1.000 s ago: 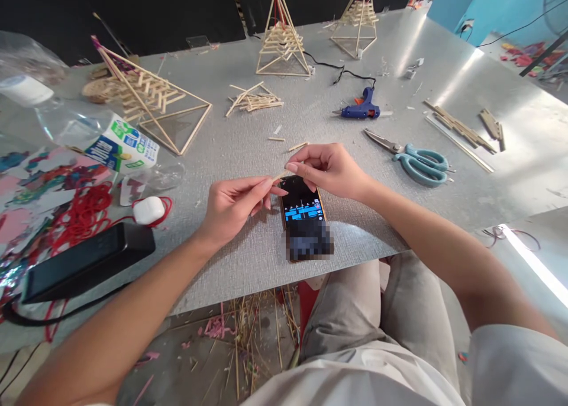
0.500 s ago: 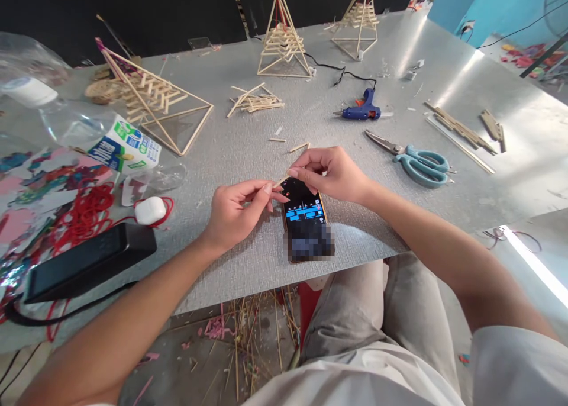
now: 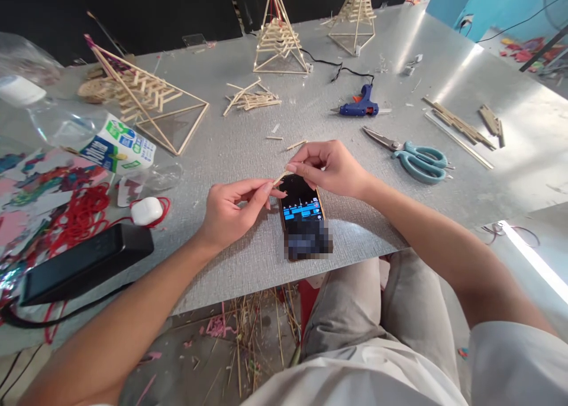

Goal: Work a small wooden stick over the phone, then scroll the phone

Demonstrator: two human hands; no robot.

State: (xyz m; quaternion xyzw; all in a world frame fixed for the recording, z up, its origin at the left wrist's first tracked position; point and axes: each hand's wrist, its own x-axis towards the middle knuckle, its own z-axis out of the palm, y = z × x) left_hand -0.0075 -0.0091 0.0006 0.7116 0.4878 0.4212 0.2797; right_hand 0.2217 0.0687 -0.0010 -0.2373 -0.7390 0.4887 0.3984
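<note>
You are sitting at a grey, finely textured tabletop (image 3: 208,267), with black panels (image 3: 146,15) standing behind it and a light-blue painted wall (image 3: 497,0) showing at the far right. Three pyramid-shaped frames of pale wooden sticks (image 3: 277,38) are resting along the back and left, while a blue plastic glue gun (image 3: 360,107) and metal scissors with teal handles (image 3: 415,157) are lying to the right. Your bare forearms (image 3: 162,284) are angling inward from both sides, with the hands close together. Your left hand (image 3: 233,210) is pinching one end of a short, slim, pale wooden stick (image 3: 280,178) between thumb and forefinger, and your right hand (image 3: 331,169) is gripping its other end. The stick is slanting upward to the right, over the top of a black rectangular phone with an orange edge (image 3: 303,209), and is looking straight
</note>
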